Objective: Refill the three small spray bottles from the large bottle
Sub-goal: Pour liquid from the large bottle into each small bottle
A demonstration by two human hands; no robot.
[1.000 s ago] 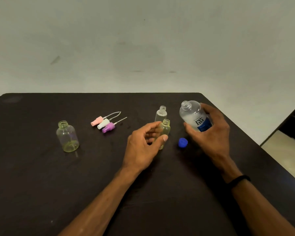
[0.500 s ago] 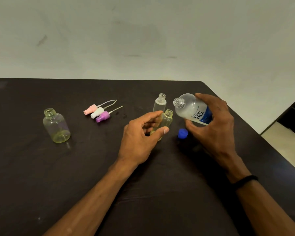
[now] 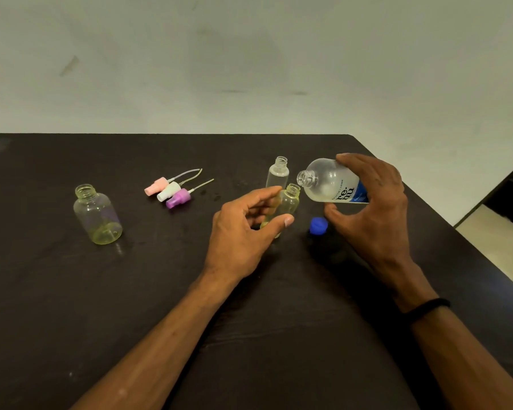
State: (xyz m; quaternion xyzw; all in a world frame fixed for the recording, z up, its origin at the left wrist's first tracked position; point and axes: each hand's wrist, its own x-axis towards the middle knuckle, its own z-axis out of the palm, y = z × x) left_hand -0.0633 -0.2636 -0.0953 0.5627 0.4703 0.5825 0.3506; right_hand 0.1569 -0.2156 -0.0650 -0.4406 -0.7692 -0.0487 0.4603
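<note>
In the last second my right hand [image 3: 373, 208] has tipped the large bottle [image 3: 329, 183] nearly level, its mouth just above the yellow spray bottle [image 3: 290, 202] that my left hand [image 3: 243, 229] grips at centre worktop [image 3: 71, 291], so pouring is about to begin. The clear bottle [image 3: 277, 173] stands touching it at 12 o'clock, the blue cap [image 3: 318, 225] lies at 4, and the wider bottle [image 3: 97, 214] and three spray heads [image 3: 172, 190] wait at 9 to 10 o'clock.

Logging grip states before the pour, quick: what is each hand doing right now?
Left hand: holds the small yellowish bottle upright on the table.
Right hand: grips the tilted large bottle.
</note>
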